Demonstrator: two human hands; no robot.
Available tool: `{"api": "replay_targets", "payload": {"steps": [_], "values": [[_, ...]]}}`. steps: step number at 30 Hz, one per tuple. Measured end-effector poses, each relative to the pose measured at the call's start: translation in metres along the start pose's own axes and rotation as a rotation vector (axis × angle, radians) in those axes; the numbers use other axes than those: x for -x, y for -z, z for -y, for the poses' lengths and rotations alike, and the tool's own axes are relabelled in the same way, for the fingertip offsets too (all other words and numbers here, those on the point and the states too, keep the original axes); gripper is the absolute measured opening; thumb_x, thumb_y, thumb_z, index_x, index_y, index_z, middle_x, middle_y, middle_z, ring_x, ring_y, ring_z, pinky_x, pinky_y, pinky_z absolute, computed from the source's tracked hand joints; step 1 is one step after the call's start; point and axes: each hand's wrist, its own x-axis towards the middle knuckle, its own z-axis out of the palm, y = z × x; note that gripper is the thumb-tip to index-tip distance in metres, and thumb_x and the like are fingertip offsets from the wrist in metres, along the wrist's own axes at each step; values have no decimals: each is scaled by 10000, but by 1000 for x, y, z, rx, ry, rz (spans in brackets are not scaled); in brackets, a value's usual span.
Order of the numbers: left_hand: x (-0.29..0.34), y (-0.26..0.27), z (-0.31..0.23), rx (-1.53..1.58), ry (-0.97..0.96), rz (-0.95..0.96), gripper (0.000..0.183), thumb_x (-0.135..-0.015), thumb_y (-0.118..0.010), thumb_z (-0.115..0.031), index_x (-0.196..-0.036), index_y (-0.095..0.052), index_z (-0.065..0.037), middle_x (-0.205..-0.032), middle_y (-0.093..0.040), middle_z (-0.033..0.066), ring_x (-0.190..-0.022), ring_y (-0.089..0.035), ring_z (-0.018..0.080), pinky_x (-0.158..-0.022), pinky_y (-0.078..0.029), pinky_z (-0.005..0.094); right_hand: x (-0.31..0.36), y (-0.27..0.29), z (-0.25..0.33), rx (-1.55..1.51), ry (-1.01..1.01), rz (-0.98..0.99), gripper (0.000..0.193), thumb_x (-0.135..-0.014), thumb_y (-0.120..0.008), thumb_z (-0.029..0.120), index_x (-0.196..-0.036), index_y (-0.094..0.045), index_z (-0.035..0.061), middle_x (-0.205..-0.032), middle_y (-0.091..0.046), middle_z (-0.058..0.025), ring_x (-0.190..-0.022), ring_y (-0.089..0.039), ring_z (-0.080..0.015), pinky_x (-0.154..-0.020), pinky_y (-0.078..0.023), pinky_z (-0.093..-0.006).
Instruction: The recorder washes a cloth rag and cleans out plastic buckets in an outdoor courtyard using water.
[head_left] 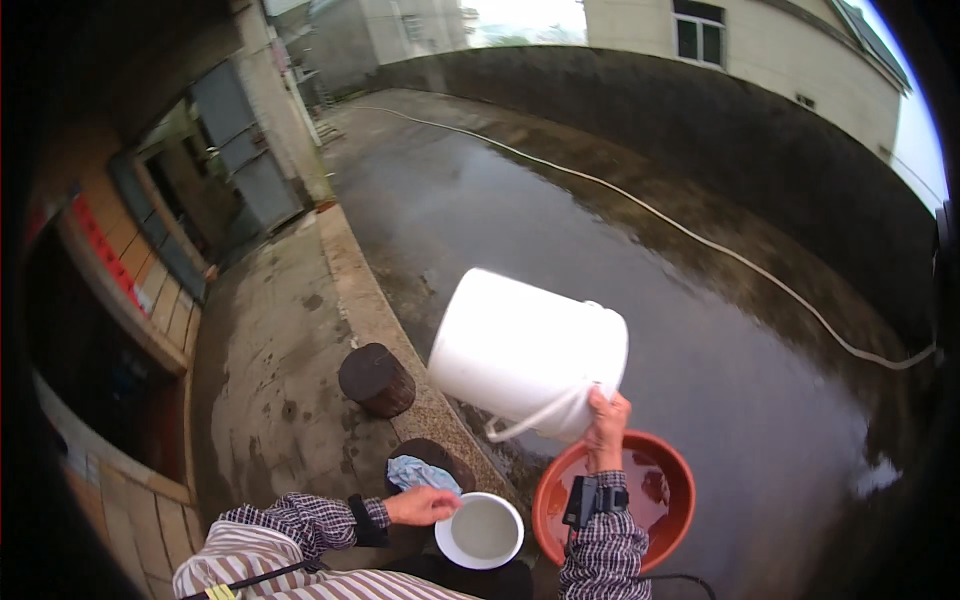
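My right hand (pixel 606 428) grips the rim of a large white plastic bucket (pixel 530 350), which is tipped on its side with its base toward the upper left. The bucket's pale handle (pixel 535 415) hangs below it. Under my right forearm stands a reddish-brown basin (pixel 683 490) with some liquid in it. Close to my body is a small white bowl (pixel 520 535) holding cloudy greyish liquid. The fingers of my left hand (pixel 424 506) are closed at its left rim. What supports the bowl is hidden.
A light blue cloth (pixel 422 474) lies on a dark round stump (pixel 455 462) beside the bowl. Another stump (pixel 377 382) stands farther off by a raised concrete edge (pixel 375 290). A pale hose (pixel 660 215) runs across the wet yard along a dark wall (pixel 640 110). Doorways are at left.
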Motion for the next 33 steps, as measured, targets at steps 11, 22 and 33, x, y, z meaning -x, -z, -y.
{"api": "replay_targets", "payload": {"steps": [11,22,33], "values": [[65,-3,70,115,238,93,342,-792,-490,-258,-1051,-541,-39,-749,-603,68,-680,-582,145,-671,-459,290,-23,-66,9,-279,35,188,299,-827,-523,137,-1076,-492,-27,-1032,-574,-95,-913,-550,-222,-837,-421,-355],[180,43,250,340,391,-98,301,-775,-530,-249,-995,-582,-51,-750,-621,42,-585,-586,120,-520,-476,264,146,-168,-145,596,15,14,215,-741,-601,120,-886,-604,-38,-772,-580,-10,-647,-511,-91,-593,-427,-248],[264,39,434,408,764,107,152,-706,-585,-206,-846,-595,-146,-723,-605,-5,-574,-596,111,-432,-484,260,368,-128,-143,1199,-119,-340,215,-685,-587,104,-845,-633,-32,-666,-622,-131,-598,-574,-183,-588,-454,-323]]}}
